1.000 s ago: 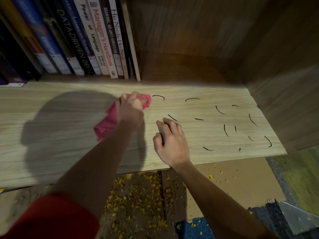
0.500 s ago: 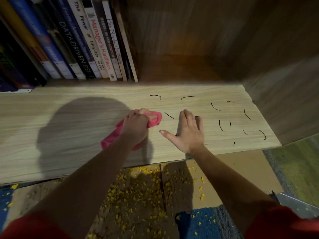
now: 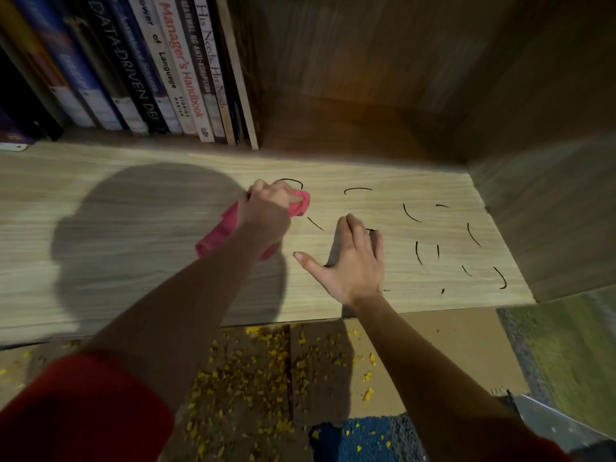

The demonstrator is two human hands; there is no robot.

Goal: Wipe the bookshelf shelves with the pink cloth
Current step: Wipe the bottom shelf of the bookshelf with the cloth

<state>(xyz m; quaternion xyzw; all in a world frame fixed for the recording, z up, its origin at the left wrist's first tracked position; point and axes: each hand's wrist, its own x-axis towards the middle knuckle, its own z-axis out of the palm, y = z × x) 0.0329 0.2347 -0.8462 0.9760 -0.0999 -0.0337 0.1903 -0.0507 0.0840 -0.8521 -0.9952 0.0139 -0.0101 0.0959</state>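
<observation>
Left hand (image 3: 266, 211) grasps pink cloth (image 3: 218, 233) on shelf (image 3: 133, 261); right hand (image 3: 353, 261), grip released, flat beside the cloth — may shield black marks (image 3: 411, 213) from wiping.

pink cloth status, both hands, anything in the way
Left hand grips pink cloth, bunched, on shelf at the leftmost stroke. Right hand open, flat on shelf, across the cloth's path. Black marks unwiped to the right.

A single wide-angle camera, worn on the person's head; it faces forward and steeply down onto the shelf (image 3: 116, 268) from close above; the books (image 3: 180, 71) fringe the top edge, the littered floor (image 3: 253, 378) the bottom, the bookcase's side wall (image 3: 550, 211) the right.
</observation>
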